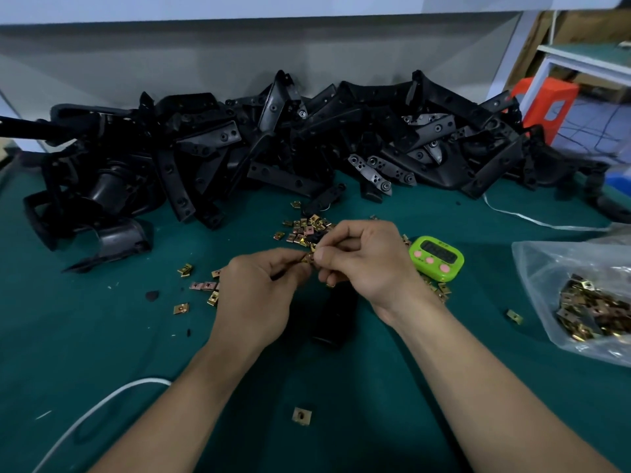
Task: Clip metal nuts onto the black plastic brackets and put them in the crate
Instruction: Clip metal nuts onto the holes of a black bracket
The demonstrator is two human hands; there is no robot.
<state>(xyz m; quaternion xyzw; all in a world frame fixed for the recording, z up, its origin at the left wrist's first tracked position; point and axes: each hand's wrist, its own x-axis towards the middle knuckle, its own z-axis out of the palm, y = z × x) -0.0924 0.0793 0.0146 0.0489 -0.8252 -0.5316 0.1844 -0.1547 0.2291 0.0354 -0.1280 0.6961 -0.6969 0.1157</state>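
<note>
From the head view, both hands meet over the middle of the green-covered bench (102, 336). The left hand (259, 291) has its fingers curled in and pinches 1 metal nut (309, 257) from the left, while the right hand (368, 264), fingers also curled, pinches the same nut from the right, so the nut sits between the 2 sets of fingertips just above the bench. A small gold glint shows under the right hand's lower fingers, but I cannot tell what it is. Below the hands a black bracket (336, 315) lies on the bench, dark and blurred. Loose nuts (305, 228) are scattered just behind the hands and also to the left of the left hand, and a single nut (302, 415) lies nearer the person, between the forearms. A pile of black brackets (273, 148) runs along the back of the bench against the grey wall. A green timer (437, 257) sits just right of the right hand, and further right a plastic bag (546, 268) holds many more nuts. A white cable (102, 404) curves across the near left.
</note>
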